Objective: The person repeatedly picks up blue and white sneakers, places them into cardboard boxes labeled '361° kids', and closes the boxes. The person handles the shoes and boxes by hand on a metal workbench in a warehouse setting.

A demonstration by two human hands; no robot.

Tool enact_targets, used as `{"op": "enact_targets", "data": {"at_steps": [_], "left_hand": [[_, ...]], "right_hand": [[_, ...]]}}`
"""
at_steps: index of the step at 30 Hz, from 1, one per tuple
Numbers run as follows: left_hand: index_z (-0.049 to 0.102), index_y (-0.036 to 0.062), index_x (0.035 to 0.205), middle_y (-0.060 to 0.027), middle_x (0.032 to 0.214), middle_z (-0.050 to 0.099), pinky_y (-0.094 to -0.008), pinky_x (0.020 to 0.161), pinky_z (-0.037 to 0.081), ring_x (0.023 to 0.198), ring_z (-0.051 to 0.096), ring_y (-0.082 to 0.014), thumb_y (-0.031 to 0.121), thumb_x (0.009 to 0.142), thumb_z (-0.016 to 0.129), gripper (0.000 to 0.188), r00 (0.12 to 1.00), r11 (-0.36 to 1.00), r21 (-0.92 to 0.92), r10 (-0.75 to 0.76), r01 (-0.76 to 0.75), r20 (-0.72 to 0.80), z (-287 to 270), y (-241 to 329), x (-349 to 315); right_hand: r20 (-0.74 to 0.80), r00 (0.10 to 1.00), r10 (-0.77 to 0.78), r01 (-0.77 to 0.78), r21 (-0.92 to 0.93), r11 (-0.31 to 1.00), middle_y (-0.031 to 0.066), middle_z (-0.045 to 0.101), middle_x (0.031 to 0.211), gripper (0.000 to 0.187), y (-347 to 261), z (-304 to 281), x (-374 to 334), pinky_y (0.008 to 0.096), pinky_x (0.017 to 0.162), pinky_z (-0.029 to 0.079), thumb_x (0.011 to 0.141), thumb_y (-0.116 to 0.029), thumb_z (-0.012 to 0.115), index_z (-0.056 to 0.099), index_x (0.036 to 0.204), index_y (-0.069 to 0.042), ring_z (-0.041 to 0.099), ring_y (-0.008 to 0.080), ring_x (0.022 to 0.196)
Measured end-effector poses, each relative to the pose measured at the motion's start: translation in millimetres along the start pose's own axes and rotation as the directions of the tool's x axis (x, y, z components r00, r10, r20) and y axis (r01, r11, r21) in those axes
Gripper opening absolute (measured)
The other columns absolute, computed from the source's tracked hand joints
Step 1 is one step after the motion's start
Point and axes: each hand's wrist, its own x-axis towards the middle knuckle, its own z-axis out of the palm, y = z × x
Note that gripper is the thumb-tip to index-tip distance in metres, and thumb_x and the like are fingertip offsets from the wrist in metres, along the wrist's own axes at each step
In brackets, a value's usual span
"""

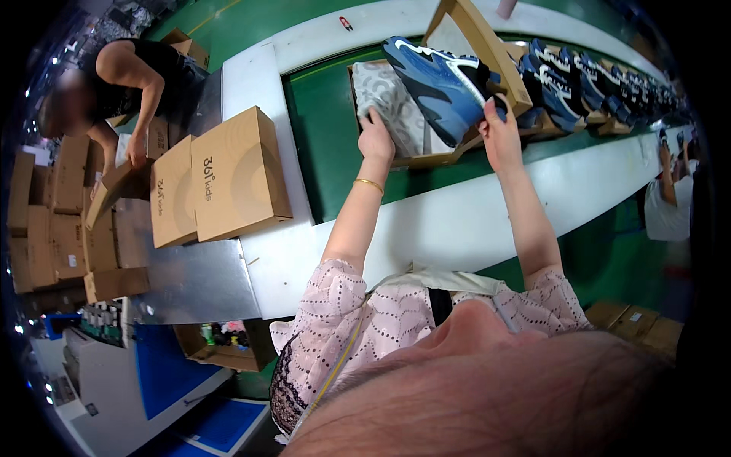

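My right hand (pixel 500 135) grips a blue sneaker (pixel 442 91) by its heel end. The shoe is tilted over an open cardboard shoebox (pixel 426 161), its dark blue sole side facing left. At the box's left side my left hand (pixel 376 140) is closed on the edge of grey-and-white patterned tissue paper (pixel 384 95). The paper lies in the box and partly under the sneaker. The box's raised lid (pixel 499 53) stands open on the far side. Whether another shoe lies beneath the paper is hidden.
Several blue sneakers (pixel 560 87) stand in open boxes along the green belt (pixel 327 152) to the right. Closed shoeboxes (pixel 240 171) sit on the left. Beyond them a co-worker (pixel 133 84) handles a carton. A small red object (pixel 346 23) lies on the far white rail.
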Motion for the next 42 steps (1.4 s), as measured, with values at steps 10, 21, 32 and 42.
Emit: {"op": "enact_targets", "data": {"at_steps": [10,21,32,42], "left_hand": [[0.009,0.0264,0.143,-0.0255,0.130,0.024,-0.0407,0.085,0.046,0.105,0.049,-0.0407,0.006,0.072,0.064,0.093,0.964,0.945,0.189,-0.263,0.266,-0.042,67,16,17],[0.019,0.0078,0.140,-0.0159,0.117,0.049,-0.0277,0.050,0.051,0.085,0.060,-0.0216,0.018,0.074,0.069,0.083,0.833,0.393,-0.782,0.070,0.483,0.549,-47,6,22],[0.050,0.0057,0.126,-0.0055,0.130,0.047,-0.0293,0.102,0.029,0.121,0.039,-0.0155,0.010,0.071,0.072,0.060,0.222,0.742,-0.530,0.482,0.410,0.847,-99,-128,-112],[0.028,0.0078,0.137,-0.0139,0.146,0.016,-0.0503,0.100,0.034,0.129,0.024,-0.0424,0.016,0.072,0.065,0.075,0.843,0.843,0.056,0.530,-0.535,0.086,-17,15,46]], "right_hand": [[0.114,0.990,0.079,-0.116,0.372,0.921,-0.0029,0.052,0.088,0.021,7,-31,-8,0.0217,0.065,0.034,0.090,-0.026,0.057,0.052,0.108,-0.016,0.040,0.0059,0.068],[0.056,0.998,-0.016,-0.010,0.447,0.894,-0.0019,0.052,0.087,0.022,10,-46,-8,0.0234,0.068,0.036,0.092,-0.026,0.052,0.052,0.110,-0.013,0.043,0.0073,0.072],[-0.071,0.987,-0.143,0.128,-0.190,0.973,-0.0012,0.051,0.086,0.024,22,-21,6,0.0196,0.071,0.035,0.088,-0.025,0.061,0.054,0.097,-0.004,0.042,0.0066,0.078],[-0.247,0.969,-0.003,0.105,0.400,0.911,0.0092,0.055,0.117,0.046,-47,-94,-40,0.0380,0.098,0.037,0.090,-0.039,0.051,0.049,0.121,-0.005,0.051,0.0230,0.108]]}}
